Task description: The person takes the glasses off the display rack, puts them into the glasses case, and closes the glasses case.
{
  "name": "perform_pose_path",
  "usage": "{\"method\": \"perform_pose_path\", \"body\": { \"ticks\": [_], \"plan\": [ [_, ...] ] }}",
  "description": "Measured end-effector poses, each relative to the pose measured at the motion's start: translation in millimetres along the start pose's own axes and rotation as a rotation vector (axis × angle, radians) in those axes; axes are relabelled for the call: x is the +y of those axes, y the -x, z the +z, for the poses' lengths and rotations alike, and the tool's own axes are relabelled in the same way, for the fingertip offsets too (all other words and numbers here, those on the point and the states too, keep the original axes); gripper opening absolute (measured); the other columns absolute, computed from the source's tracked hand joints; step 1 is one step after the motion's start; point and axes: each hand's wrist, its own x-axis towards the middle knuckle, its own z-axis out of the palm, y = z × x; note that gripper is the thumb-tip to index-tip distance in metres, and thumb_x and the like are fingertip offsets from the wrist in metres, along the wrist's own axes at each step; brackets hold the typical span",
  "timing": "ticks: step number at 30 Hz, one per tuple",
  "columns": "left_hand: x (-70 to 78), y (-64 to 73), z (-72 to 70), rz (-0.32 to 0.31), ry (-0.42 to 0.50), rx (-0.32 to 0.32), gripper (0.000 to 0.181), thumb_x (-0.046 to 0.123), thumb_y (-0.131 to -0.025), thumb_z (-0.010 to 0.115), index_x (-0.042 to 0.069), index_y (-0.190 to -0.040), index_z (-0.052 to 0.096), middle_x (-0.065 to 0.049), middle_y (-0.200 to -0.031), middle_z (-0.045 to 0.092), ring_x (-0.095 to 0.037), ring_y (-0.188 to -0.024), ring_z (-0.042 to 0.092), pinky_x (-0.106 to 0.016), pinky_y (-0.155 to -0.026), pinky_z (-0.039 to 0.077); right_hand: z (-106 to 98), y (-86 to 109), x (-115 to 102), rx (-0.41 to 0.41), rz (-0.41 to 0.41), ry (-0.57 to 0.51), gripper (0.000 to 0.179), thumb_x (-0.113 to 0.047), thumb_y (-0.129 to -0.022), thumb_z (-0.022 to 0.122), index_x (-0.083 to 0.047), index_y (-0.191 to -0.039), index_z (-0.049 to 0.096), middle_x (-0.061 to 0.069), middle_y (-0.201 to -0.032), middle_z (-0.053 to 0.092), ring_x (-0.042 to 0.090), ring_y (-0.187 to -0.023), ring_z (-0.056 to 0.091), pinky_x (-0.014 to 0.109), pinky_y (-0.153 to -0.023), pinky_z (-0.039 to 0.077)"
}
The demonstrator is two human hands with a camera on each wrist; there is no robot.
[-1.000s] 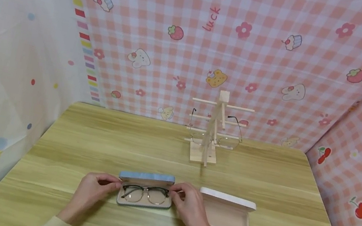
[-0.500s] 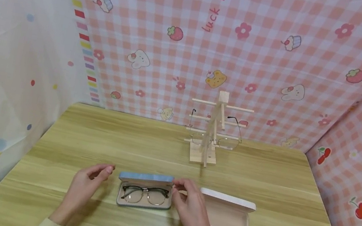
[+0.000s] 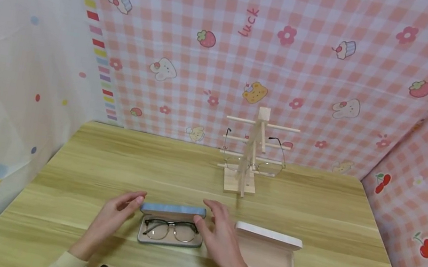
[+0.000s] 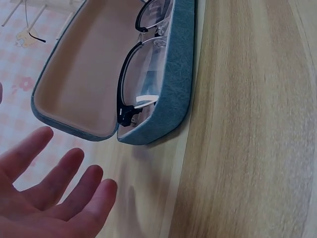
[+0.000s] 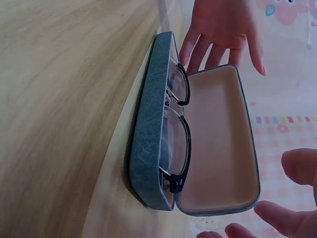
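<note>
A blue glasses case (image 3: 174,209) lies on the table with its lid raised, its pink-beige lining (image 5: 218,139) showing. Inside sits a pair of black browline glasses (image 3: 171,230), lenses facing out and thin metal rims below. My left hand (image 3: 113,218) is just off the case's left end, fingers relaxed and apart from it in the left wrist view. Around the right end of the lid is my right hand (image 3: 222,244), thumb in front and fingers behind. In the right wrist view a fingertip (image 5: 267,208) is at the lid's corner; whether it touches cannot be told.
Right of my right hand stands a white glasses case (image 3: 272,253) with its lid raised. Farther back, a wooden display stand (image 3: 240,183) with several pegs bears thin-rimmed glasses (image 3: 270,168). Patterned cloth (image 3: 226,64) hangs behind the wooden table (image 3: 140,163).
My left hand has let go of the case's left end, drawn away, then come back near the lid. My right hand has left the right end, its fingers spreading around the lid.
</note>
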Motion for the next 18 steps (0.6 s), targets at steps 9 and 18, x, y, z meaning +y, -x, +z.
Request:
{"method": "perform_pose_path", "body": {
  "ticks": [9,18],
  "plan": [
    [-5.7,-5.1,5.5,-0.099,0.122,-0.076,0.055,0.045,-0.095,0.058,0.004,-0.133,0.056,-0.02,-0.135,0.052,-0.037,-0.119,0.054,-0.041,-0.091,0.052,5,-7.3,5,-0.071,0.072,-0.05,0.053,-0.046,-0.099,0.049,-0.012,-0.139,0.05,0.01,-0.134,0.05,0.026,-0.115,0.055,0.045,-0.093,0.049],
    [-11.2,-6.8,8.5,-0.113,0.174,-0.081,0.05,0.035,-0.095,0.062,-0.002,-0.128,0.058,-0.022,-0.126,0.058,-0.034,-0.111,0.059,-0.038,-0.09,0.053,7,-11.0,11,-0.123,0.076,-0.031,0.052,-0.048,-0.101,0.044,-0.011,-0.136,0.053,0.009,-0.124,0.056,0.021,-0.105,0.057,0.044,-0.086,0.049]
  ]
}}
